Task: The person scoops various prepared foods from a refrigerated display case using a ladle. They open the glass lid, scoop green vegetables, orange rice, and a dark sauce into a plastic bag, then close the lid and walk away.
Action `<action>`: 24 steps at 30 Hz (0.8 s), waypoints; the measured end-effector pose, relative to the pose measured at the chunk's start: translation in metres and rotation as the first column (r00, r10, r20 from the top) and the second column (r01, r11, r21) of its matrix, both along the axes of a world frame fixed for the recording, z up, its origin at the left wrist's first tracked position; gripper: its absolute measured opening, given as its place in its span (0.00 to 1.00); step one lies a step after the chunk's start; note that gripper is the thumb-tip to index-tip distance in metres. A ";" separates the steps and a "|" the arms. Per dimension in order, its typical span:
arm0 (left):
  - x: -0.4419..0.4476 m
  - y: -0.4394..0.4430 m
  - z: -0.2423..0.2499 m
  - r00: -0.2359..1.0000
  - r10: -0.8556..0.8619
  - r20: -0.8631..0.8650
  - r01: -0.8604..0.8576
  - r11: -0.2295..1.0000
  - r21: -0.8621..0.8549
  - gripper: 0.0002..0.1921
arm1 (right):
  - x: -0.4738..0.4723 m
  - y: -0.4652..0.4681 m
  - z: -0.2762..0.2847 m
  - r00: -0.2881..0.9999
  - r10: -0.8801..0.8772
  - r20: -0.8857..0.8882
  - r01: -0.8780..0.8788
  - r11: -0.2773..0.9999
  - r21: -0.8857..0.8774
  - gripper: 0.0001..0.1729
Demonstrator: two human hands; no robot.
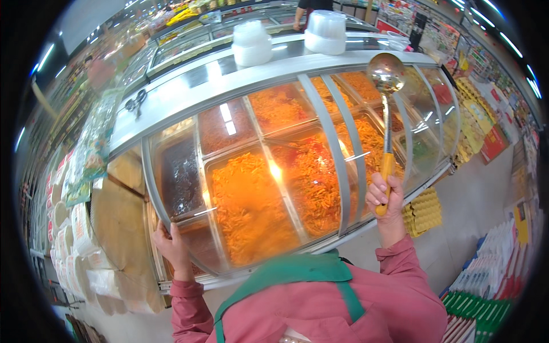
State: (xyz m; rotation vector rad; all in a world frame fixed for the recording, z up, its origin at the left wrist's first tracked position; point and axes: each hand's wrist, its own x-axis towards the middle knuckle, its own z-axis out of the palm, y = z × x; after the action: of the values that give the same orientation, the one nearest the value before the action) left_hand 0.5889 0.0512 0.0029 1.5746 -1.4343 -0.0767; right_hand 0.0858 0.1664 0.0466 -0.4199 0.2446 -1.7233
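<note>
My right hand point(388, 201) grips the yellow handle of a metal ladle point(386, 73), held upright with its bowl at the top, above the glass of a food display case point(201, 92). My left hand point(175, 253) is at the left side of the case, thumb and fingers around the metal frame point(151, 188) of a curved glass panel. Behind the glass sit metal trays of food. One holds orange shredded food point(240, 184), another a redder mix point(317, 171), and a third dark, glossy food point(182, 171). Reflections blur parts of the trays.
Two stacks of clear plastic containers, left point(252, 45) and right point(326, 34), stand on the metal top, with black scissors point(136, 103) at its left. Yellow egg trays point(422, 212) lie right of the case; packaged goods point(81, 240) crowd the left. A person point(315, 5) stands beyond.
</note>
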 end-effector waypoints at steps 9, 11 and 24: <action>-0.130 0.013 0.009 0.871 -0.373 -0.320 0.398 0.917 0.013 0.18 | -0.011 0.008 -0.009 0.992 -0.055 -0.112 0.069 0.990 0.123 0.14; -0.146 0.010 0.012 0.910 -0.386 -0.154 0.391 0.921 0.001 0.16 | -0.017 0.009 -0.014 0.997 0.073 -0.033 -0.072 0.997 0.019 0.15; -0.125 0.042 0.006 0.777 -0.549 -0.307 0.596 0.800 0.077 0.25 | 0.040 -0.019 -0.020 0.936 0.336 -0.104 -0.335 0.942 0.024 0.11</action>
State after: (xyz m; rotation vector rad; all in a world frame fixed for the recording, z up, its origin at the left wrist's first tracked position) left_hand 0.4636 0.0932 0.0087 1.1382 -1.6705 -0.7723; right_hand 0.1261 0.1472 0.0262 -0.5192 0.2400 -1.3662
